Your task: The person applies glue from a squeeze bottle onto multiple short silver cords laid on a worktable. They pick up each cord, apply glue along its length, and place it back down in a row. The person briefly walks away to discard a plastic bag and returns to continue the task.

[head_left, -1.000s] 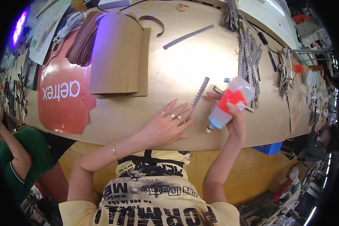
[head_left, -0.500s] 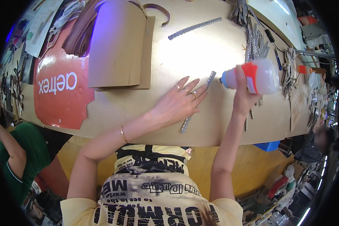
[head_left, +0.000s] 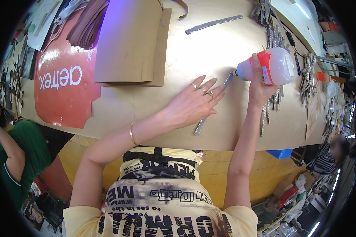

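My left hand [head_left: 194,100] lies flat with its fingers spread across a narrow grey strip with a braided edge [head_left: 200,127], pressing it to the table. The strip's middle is hidden under the hand, and its far end shows past the fingers. My right hand [head_left: 261,81] grips a translucent white squeeze bottle [head_left: 280,66] with a red label and a blue cap. The bottle is tipped on its side, nozzle pointing left, and its tip is at the far end of the strip. A second grey strip [head_left: 214,24] lies farther back.
Bundled grey braided strips [head_left: 276,37] lie right of the bottle, with more strips [head_left: 307,79] beyond them. A folded brown cardboard piece [head_left: 126,47] stands on the left beside a red cardboard sheet [head_left: 67,104] and brown strips [head_left: 87,29]. A person in green [head_left: 29,146] is at far left.
My right hand has brought the bottle's nozzle to the far end of the strip; before, it was held apart from it. My left hand stays spread on the strip.
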